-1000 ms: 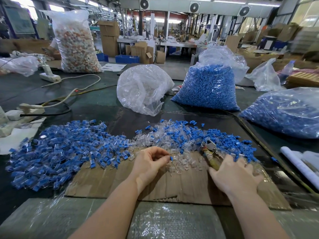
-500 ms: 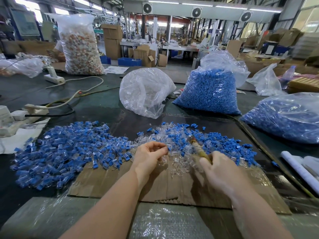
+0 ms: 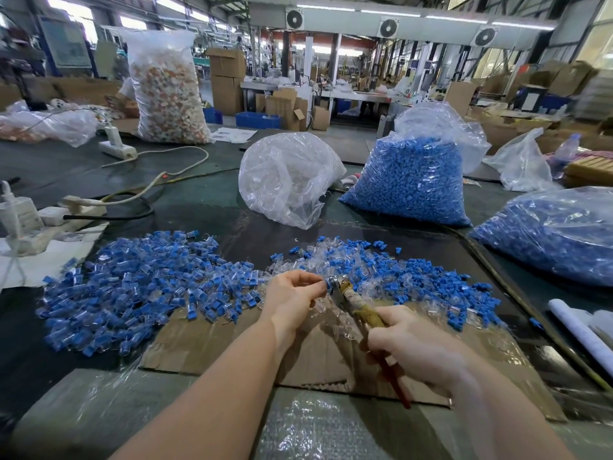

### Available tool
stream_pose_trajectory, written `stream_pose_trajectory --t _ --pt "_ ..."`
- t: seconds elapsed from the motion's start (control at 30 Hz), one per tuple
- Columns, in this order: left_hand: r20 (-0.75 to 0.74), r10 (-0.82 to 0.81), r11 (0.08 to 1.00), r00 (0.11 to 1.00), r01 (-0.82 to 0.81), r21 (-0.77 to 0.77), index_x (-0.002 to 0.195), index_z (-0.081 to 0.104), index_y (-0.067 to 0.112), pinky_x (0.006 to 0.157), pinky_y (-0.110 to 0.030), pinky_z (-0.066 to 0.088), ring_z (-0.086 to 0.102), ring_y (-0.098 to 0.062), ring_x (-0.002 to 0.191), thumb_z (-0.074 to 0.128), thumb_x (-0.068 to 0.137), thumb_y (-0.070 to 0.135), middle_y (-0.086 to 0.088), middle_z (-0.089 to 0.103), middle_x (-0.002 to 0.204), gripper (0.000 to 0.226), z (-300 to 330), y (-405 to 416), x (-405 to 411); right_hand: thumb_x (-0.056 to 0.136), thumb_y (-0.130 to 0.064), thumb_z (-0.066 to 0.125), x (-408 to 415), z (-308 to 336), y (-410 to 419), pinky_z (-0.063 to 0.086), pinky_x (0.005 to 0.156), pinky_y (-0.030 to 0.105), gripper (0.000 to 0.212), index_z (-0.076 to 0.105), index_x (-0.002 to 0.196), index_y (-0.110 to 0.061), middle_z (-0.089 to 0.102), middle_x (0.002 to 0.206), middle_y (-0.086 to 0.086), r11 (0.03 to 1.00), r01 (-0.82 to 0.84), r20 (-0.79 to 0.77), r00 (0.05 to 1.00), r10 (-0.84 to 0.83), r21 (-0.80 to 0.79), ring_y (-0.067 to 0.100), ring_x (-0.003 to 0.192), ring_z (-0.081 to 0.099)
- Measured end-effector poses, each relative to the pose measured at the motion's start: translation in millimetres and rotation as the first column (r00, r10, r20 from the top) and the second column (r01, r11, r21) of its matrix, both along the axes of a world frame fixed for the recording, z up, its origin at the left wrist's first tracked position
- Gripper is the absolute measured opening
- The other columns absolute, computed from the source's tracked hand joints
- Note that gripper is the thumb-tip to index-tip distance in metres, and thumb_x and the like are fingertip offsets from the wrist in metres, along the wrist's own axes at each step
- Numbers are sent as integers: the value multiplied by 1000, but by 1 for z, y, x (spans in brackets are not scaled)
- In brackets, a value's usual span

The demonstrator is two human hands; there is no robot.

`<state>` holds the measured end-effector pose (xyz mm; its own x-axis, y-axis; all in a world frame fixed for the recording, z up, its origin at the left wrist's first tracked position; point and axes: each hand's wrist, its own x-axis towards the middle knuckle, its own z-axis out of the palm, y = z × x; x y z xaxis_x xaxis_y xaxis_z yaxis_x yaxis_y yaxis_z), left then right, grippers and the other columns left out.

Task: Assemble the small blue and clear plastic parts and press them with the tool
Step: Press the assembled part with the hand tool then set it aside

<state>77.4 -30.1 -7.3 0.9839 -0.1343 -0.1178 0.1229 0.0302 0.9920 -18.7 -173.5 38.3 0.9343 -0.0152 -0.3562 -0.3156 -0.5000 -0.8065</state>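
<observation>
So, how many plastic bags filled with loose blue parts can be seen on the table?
2. One bag of blue parts stands upright behind the work pile, right of centre. The other bag lies at the right edge, partly cut off, so more may be hidden.

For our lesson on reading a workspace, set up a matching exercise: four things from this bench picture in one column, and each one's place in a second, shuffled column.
Things:
1. pliers-like tool
2. bag of blue parts
3. tall sack of mixed pale pieces
4. pile of assembled pieces

Places:
A. far left, standing upright
B. on the table left of the left hand
C. in the grip of the right hand
D. behind the loose heap, right of the clear bag

Pairs: 1-C, 2-D, 3-A, 4-B
</observation>
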Motion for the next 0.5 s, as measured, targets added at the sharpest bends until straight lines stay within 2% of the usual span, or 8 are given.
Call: stream_pose_trajectory --t 0.17,0.37,0.5 --pt "-17 17 1000 1000 -17 4 79 69 12 54 -21 46 57 -12 59 70 80 6 -7 69 76 7 3 -1 -2 82 -5 46 1 1 -2 39 70 38 9 48 81 -14 49 83 10 1000 -25 -12 1000 25 -13 22 76 48" --pt "-29 47 999 998 -48 -19 80 68 11 59 -29 49 58 -16 61 69 81 5 -9 68 75 6 6 -6 -5 83 -5 45 1 4 -4 39 70 38 12 53 92 -8 51 86 11 999 -34 -22 999 35 12 23 78 49" --pt "-31 70 998 997 -70 8 79 67 12 48 -22 45 53 -10 51 68 81 5 -6 67 72 7 8 -8 -5 84 -5 45 0 7 -4 42 71 38 15 54 96 -3 53 87 11 999 -45 -26 999 45 2 23 79 52"
